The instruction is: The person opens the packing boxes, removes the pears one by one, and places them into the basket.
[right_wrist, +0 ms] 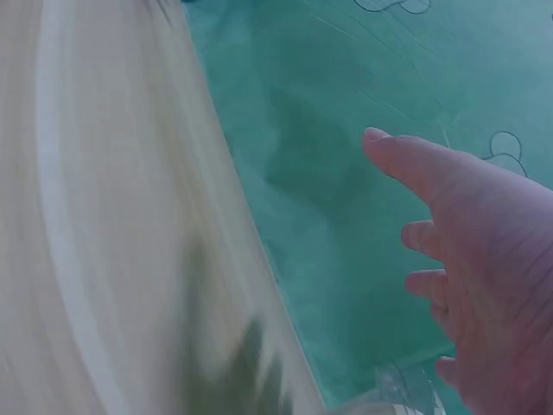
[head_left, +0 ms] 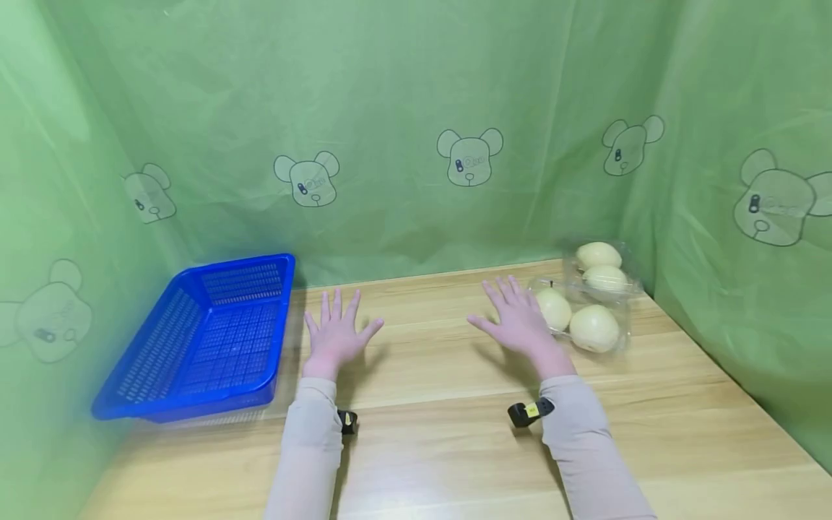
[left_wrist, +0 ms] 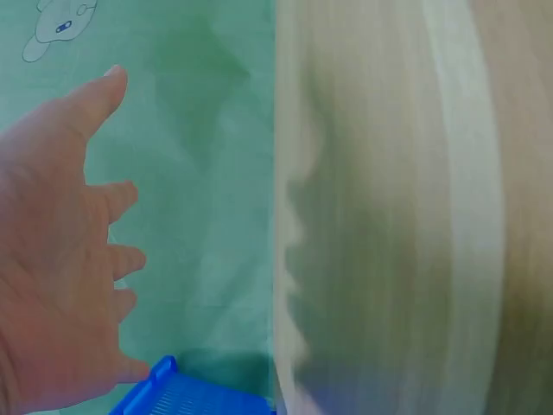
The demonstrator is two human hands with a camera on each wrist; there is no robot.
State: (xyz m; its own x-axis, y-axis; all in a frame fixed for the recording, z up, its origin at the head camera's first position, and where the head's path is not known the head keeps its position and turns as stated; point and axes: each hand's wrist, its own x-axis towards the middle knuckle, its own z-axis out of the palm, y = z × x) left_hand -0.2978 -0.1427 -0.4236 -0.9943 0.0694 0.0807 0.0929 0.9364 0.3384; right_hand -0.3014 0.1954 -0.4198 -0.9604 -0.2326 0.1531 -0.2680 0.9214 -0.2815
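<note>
My left hand [head_left: 336,336] is held over the table with its fingers spread, just right of a blue plastic basket [head_left: 281,325]. Nothing is in its grasp, and the left wrist view shows the bare palm. The right hand [head_left: 520,321], also with straight fingers and holding nothing, is beside several pale yellow pears. The nearest pear [head_left: 554,309] has a thin dark stem; another pear [head_left: 594,328] sits to its right. Two more pears lie behind, one pear [head_left: 599,256] at the back. Clear plastic packs [head_left: 625,334] surround the fruit.
The wooden table [head_left: 429,448] carries the basket at the left and the fruit packs at the back right. Green curtains [head_left: 390,87] with printed bear heads enclose its back and sides. Each wrist wears a black strap device, the right one [head_left: 529,412] with a yellow label.
</note>
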